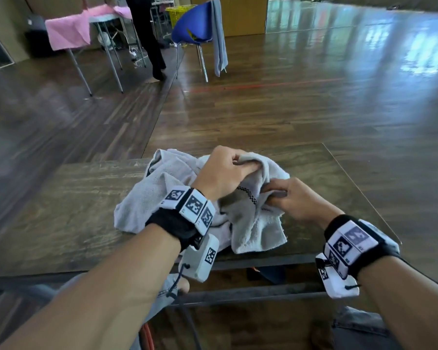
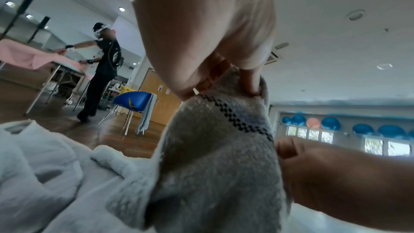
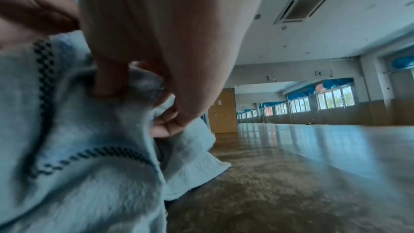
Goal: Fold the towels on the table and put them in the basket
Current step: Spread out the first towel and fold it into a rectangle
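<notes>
Head view: your left hand (image 1: pixel 223 170) and your right hand (image 1: pixel 292 199) are both clamped on the same grey towel (image 1: pixel 259 223), which lies crumpled on the dark wooden bench (image 1: pixel 61 210) close to its near edge, with one flap hanging slightly over that edge. Your left hand grips a raised fold of the towel toward the far edge of the bench; your right hand pinches the cloth just beside it, nearer to you, with the two hands close together but not touching. A black-and-white checkered stripe (image 1: pixel 248 194) on the towel runs between them. Left wrist view confirms the grip: your fingers (image 2: pixel 249 81) are curled over the top of the fold, the checkered stripe runs down the cloth below them, and your right hand enters from the lower right, touching the towel's side. Right wrist view shows your thumb and fingers (image 3: pixel 107 81) closed on a bunched ridge of the towel, with a corner of the cloth lying flat on the bench beyond. More pale towel (image 1: pixel 147 198) is heaped toward the bench's left side. Across the floor stands a blue chair (image 1: pixel 192 24) with a grey cloth (image 1: pixel 219 39) draped over its back, and a yellow basket (image 1: pixel 175 15) behind it.
</notes>
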`<action>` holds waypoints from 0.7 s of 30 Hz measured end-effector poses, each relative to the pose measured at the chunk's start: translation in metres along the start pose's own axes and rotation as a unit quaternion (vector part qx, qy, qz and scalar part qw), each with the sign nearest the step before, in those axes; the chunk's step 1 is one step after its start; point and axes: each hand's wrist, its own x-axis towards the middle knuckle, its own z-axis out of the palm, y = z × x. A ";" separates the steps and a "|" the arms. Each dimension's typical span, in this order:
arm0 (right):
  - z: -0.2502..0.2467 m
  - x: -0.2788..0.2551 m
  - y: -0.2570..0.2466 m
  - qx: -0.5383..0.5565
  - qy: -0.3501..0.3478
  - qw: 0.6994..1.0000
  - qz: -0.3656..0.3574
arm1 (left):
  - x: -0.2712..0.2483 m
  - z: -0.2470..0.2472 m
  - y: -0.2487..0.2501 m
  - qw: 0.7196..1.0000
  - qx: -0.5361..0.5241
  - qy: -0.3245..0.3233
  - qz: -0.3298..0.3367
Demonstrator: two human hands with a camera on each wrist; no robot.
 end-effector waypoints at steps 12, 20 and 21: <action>-0.028 0.008 -0.049 -0.020 0.167 0.973 -0.157 | 0.008 -0.014 0.005 0.989 -0.036 -0.146 -0.013; -0.042 0.001 -0.027 -0.032 -0.003 0.999 -0.033 | 0.006 -0.012 0.003 0.989 -0.111 -0.086 -0.053; -0.046 0.007 -0.029 -0.061 0.015 0.997 -0.049 | 0.011 -0.012 0.004 0.991 -0.094 -0.082 -0.044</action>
